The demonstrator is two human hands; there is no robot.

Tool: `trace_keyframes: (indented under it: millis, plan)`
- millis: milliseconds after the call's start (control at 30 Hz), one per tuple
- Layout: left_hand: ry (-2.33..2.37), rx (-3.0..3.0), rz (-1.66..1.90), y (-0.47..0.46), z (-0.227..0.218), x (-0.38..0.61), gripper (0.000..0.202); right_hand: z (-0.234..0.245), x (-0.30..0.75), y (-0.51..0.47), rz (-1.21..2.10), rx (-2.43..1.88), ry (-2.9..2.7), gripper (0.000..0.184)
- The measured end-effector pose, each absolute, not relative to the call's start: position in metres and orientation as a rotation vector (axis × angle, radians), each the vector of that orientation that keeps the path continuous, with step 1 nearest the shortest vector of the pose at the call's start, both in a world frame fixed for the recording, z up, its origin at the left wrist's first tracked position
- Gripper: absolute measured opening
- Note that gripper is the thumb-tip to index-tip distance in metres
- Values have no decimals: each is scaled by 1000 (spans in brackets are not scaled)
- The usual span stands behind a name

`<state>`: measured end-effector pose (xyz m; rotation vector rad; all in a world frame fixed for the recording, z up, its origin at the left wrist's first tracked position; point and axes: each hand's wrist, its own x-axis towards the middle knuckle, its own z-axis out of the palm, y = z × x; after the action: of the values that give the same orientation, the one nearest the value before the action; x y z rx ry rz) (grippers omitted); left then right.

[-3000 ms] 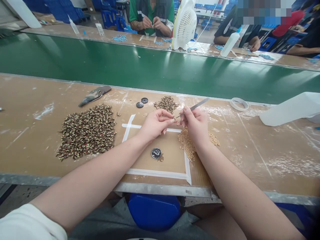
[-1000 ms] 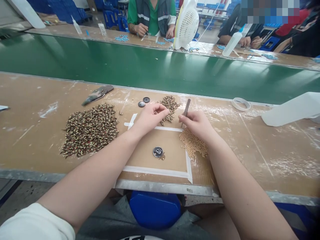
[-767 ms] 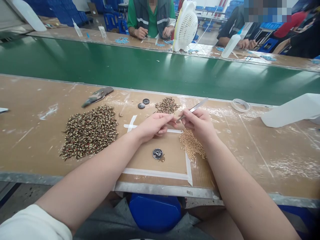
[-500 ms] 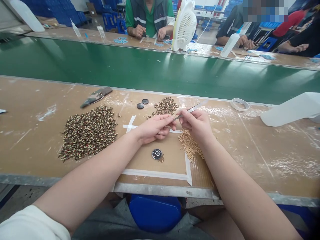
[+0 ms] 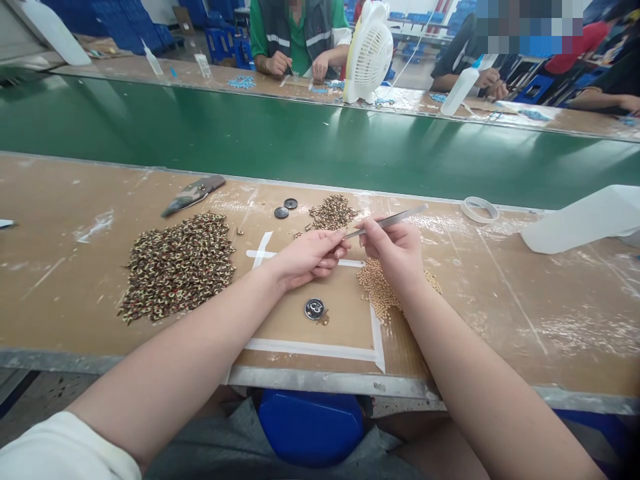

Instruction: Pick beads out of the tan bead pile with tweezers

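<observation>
Tweezers [image 5: 395, 219] are pinched in my right hand [image 5: 397, 250], their tips pointing left to the fingertips of my left hand [image 5: 315, 257]. The left fingers are pressed together on something too small to make out. Just beyond my hands is a small heap of dark and cream pieces [image 5: 333, 212]. Under and beside my right hand spreads a pile of small tan beads [image 5: 377, 287]. Nearer to me sits a round black dish [image 5: 315, 309] with something shiny in it. A large pile of dark and cream pieces [image 5: 177, 267] lies left of my left hand.
Two dark round lids [image 5: 281, 212] and a camouflage-patterned sheath-like item [image 5: 194, 195] lie farther back. At the right are a tape ring [image 5: 480, 209] and a white plastic bottle [image 5: 585, 219]. Beyond the green belt [image 5: 250, 140], people work beside a fan [image 5: 369, 57].
The tweezers have tilted flatter and turned slightly in my right hand, while their tips stay at my left fingertips. Across the belt, a co-worker's arm at far right has shifted rightward.
</observation>
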<state>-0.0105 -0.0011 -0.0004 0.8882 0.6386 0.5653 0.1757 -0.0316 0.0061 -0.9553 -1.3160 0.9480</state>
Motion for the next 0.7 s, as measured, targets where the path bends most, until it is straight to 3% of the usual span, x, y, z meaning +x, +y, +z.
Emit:
trace_keyframes:
  millis: [333, 700]
  plan:
    - [672, 895, 644, -2, 1, -6, 30, 6, 177, -38, 400, -1018, -1644, 19]
    - [716, 852, 677, -4, 3, -4, 28, 10, 177, -41, 401, -953, -1821, 19]
